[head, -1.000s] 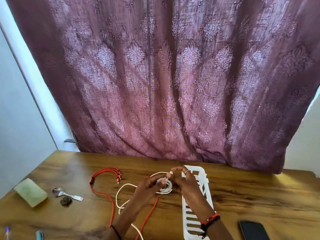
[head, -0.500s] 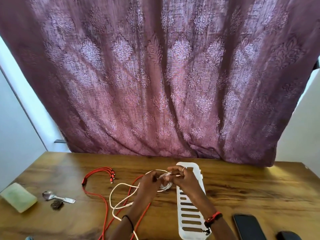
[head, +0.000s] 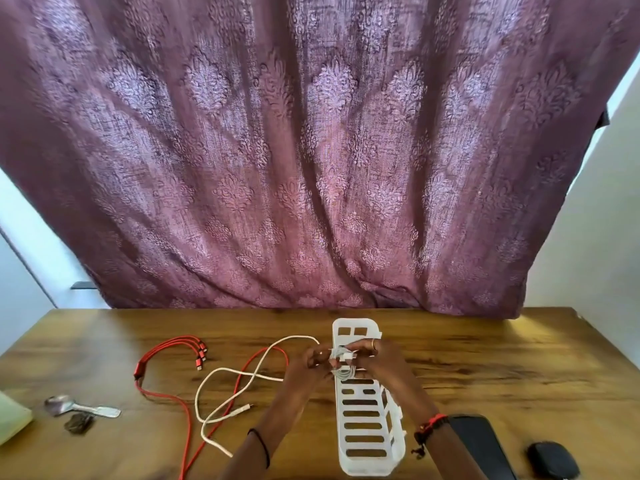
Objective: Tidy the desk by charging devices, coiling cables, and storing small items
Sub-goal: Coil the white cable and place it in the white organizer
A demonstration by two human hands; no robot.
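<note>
Big mauve curtain (head: 311, 150) w/ damask pattern fills most of the view, hanging in folds down to the back edge of the wood-grain counter (head: 485, 358). Daylight glows thru the fabric, brightest approx. centre. Pale left wall (head: 20, 271) w/ a small dark bracket (head: 83, 285) by the curtain's edge; white right wall (head: 595, 220). Bright patch on counter's far right corner.

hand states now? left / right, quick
Left hand: grips the white cable coil.
Right hand: pinches the same coil.
</note>
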